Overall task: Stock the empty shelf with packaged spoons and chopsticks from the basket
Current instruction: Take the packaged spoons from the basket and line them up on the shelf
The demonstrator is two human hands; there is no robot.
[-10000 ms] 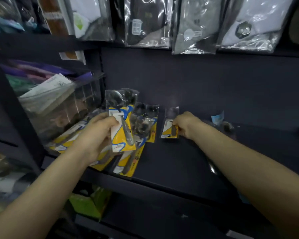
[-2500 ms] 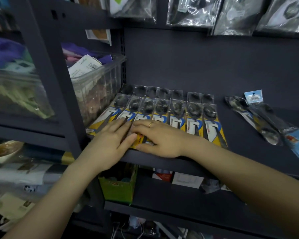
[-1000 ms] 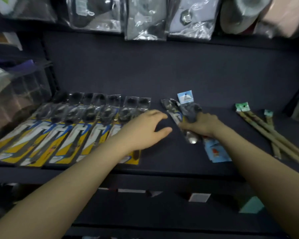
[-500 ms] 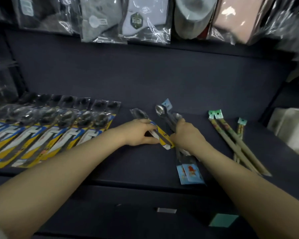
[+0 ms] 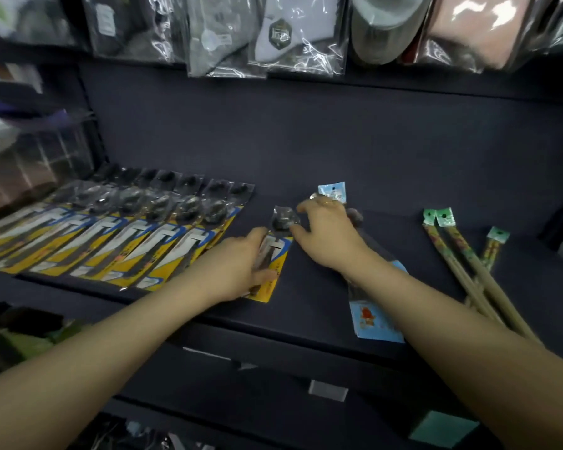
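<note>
A row of several yellow-and-blue carded spoon packs (image 5: 117, 235) lies side by side on the dark shelf (image 5: 312, 306). One more yellow spoon pack (image 5: 275, 251) lies apart to their right. My left hand (image 5: 238, 264) grips its lower half, and the fingers of my right hand (image 5: 325, 235) pinch its top by the spoon bowl. Under my right wrist lie clear spoon packs with blue cards (image 5: 374, 316). Long packaged chopsticks (image 5: 468, 267) with green tags rest at the right.
Bagged clothing and caps (image 5: 273, 34) hang above the shelf. A clear plastic bin (image 5: 30, 167) sits on the left bay. A lower shelf edge with price tags (image 5: 327, 389) runs below. No basket is in view.
The loose yellow spoon pack has been turned from slanted to roughly parallel with the row and moved toward it. My right hand left the blue-card packs and went to the yellow pack's top.
</note>
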